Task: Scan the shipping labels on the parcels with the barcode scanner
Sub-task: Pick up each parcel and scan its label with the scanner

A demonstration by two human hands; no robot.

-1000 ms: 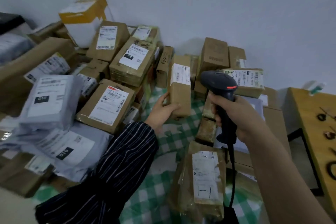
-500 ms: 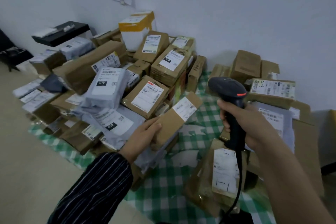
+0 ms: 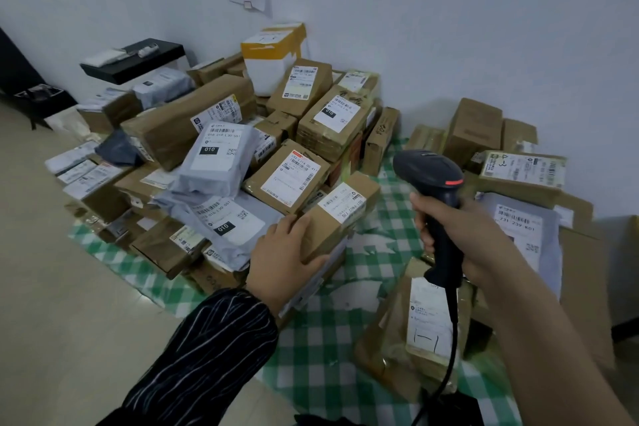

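My right hand (image 3: 473, 239) grips the handle of a black barcode scanner (image 3: 432, 180) with an orange stripe; its head points left and away, and its cable hangs down. My left hand (image 3: 283, 256) holds a small brown carton (image 3: 342, 214) by its near end, low at the right edge of the big pile. The carton's white shipping label (image 3: 344, 205) faces up. Many labelled parcels lie around: brown boxes (image 3: 290, 176) and grey poly bags (image 3: 221, 159).
Parcels are heaped on a green checked cloth (image 3: 321, 349) on the floor against a white wall. A taped brown parcel (image 3: 415, 332) lies under the scanner cable. More boxes (image 3: 522, 169) stand at the right. A black shelf (image 3: 135, 59) stands at the back left.
My left hand carried the small carton from upright in the middle gap down to the left, and now holds it flat at the pile's edge. The view swung left. The scanner stayed in my right hand.
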